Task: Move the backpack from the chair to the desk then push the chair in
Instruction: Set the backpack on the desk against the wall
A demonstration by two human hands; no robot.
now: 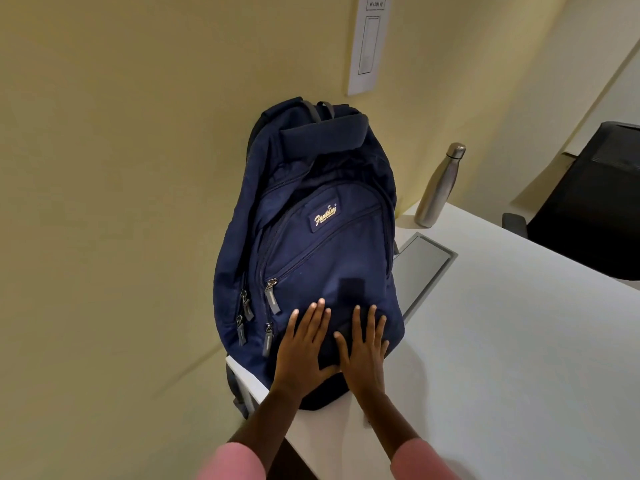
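A navy blue backpack [311, 237] lies front-up on the left corner of the white desk [502, 341], its top leaning against the yellow wall. Both hands rest flat on its lower front pocket, fingers spread. My left hand [304, 348] presses near the zippers; my right hand [363, 348] lies just beside it, thumbs almost touching. Neither hand grips anything. A black chair [595, 202] shows at the far right behind the desk. The backpack's bottom edge overhangs the desk's near corner slightly.
A steel water bottle [440, 185] stands upright on the desk by the wall, right of the backpack. A grey cable hatch [422, 271] is set into the desk beside the bag. A white paper notice [369, 43] hangs on the wall above.
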